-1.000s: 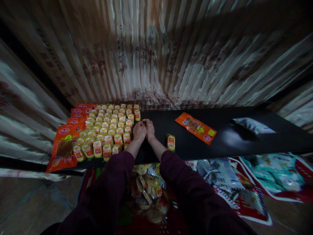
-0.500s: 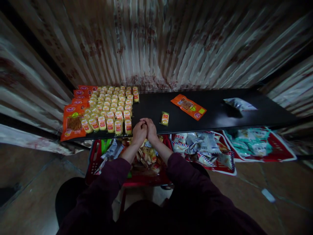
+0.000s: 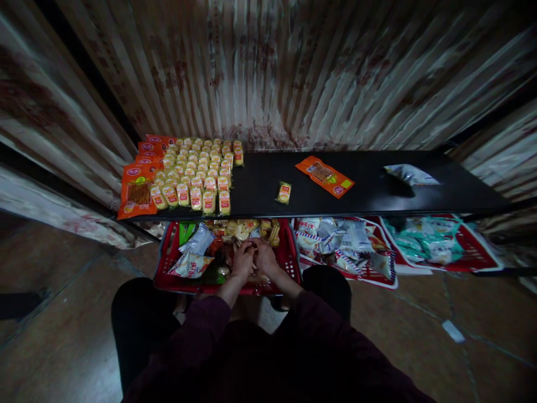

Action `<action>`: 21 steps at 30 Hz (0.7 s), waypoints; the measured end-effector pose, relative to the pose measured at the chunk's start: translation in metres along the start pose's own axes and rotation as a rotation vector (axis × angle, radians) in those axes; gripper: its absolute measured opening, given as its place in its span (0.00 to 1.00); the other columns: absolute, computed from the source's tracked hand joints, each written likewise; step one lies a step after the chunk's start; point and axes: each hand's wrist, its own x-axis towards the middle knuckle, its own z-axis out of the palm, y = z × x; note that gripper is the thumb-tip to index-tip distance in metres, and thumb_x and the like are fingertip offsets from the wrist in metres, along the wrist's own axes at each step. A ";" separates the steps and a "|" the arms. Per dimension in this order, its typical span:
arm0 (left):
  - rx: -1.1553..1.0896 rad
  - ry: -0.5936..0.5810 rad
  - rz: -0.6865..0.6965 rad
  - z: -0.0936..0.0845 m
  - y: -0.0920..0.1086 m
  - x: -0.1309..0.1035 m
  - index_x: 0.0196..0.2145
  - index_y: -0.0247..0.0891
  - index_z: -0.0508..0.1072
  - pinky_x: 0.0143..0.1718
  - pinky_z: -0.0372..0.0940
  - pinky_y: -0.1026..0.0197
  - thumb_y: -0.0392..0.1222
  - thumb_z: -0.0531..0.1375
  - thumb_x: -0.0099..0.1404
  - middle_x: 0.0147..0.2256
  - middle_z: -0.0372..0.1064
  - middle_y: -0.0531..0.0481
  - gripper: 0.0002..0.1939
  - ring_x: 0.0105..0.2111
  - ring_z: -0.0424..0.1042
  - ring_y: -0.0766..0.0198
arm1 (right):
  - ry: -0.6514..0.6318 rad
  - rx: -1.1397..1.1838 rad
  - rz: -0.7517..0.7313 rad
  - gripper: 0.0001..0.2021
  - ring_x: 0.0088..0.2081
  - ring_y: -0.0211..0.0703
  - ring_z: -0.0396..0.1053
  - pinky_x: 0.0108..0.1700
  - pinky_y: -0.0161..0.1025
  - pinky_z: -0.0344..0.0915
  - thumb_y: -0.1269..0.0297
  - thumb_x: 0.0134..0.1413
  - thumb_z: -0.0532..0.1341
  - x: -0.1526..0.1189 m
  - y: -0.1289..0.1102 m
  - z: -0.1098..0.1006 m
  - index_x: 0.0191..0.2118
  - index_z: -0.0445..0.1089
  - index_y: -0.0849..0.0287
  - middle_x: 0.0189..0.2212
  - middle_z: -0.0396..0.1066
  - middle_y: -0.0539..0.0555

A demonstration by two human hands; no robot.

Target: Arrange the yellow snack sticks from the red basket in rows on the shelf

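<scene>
Both hands are down in a red basket (image 3: pixel 293 260) below the shelf's front edge. My left hand (image 3: pixel 243 258) has curled fingers over packaged snacks; what it grips, if anything, is hidden. Close beside it, my right hand (image 3: pixel 264 256) is also bent, its fingertips near those of my left hand and its contents unclear. Around them lie tan packets (image 3: pixel 241 229), and white packets (image 3: pixel 191 264) are at the basket's left. On the black shelf (image 3: pixel 260 196), several rows of small yellow cakes (image 3: pixel 196 197) stand at the left, with a single yellow cake (image 3: pixel 284 192) apart from them.
Orange packets (image 3: pixel 138 190) lie left of the rows. Another orange packet (image 3: pixel 325 176) and a white packet (image 3: pixel 411 174) lie farther right. Below the shelf are baskets with white packets (image 3: pixel 352 238) and teal packets (image 3: pixel 438 246). A striped curtain (image 3: pixel 268 73) hangs behind.
Both hands have moved down from the shelf's front edge into the red basket. The view has shifted slightly, and more of the basket's contents show.
</scene>
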 end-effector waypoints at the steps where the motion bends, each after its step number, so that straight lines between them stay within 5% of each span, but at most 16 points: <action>1: -0.098 0.033 -0.087 0.003 -0.007 0.003 0.34 0.36 0.74 0.45 0.64 0.63 0.30 0.56 0.56 0.39 0.75 0.47 0.09 0.39 0.73 0.65 | -0.013 -0.038 0.010 0.18 0.45 0.45 0.69 0.51 0.39 0.64 0.78 0.49 0.54 -0.001 0.006 0.002 0.45 0.71 0.61 0.42 0.72 0.59; 7: -0.545 0.179 -0.544 0.011 -0.035 0.020 0.25 0.36 0.68 0.31 0.62 0.66 0.34 0.58 0.58 0.24 0.68 0.52 0.05 0.23 0.66 0.70 | -0.087 -0.223 0.103 0.18 0.48 0.45 0.69 0.52 0.37 0.62 0.74 0.56 0.52 0.000 0.042 0.003 0.51 0.69 0.61 0.46 0.72 0.60; 13: -0.590 0.181 -0.559 0.012 -0.047 0.029 0.26 0.37 0.68 0.33 0.60 0.67 0.35 0.57 0.59 0.27 0.68 0.52 0.04 0.26 0.66 0.71 | -0.120 -0.295 0.115 0.22 0.53 0.43 0.67 0.57 0.36 0.59 0.76 0.55 0.50 0.002 0.064 0.012 0.54 0.67 0.60 0.53 0.69 0.60; 21: -0.600 0.153 -0.571 0.017 -0.054 0.037 0.28 0.37 0.68 0.30 0.56 0.66 0.40 0.59 0.59 0.27 0.67 0.53 0.05 0.26 0.64 0.70 | -0.160 -0.410 0.115 0.22 0.57 0.48 0.63 0.60 0.40 0.54 0.71 0.55 0.54 0.007 0.060 0.017 0.56 0.66 0.64 0.53 0.69 0.63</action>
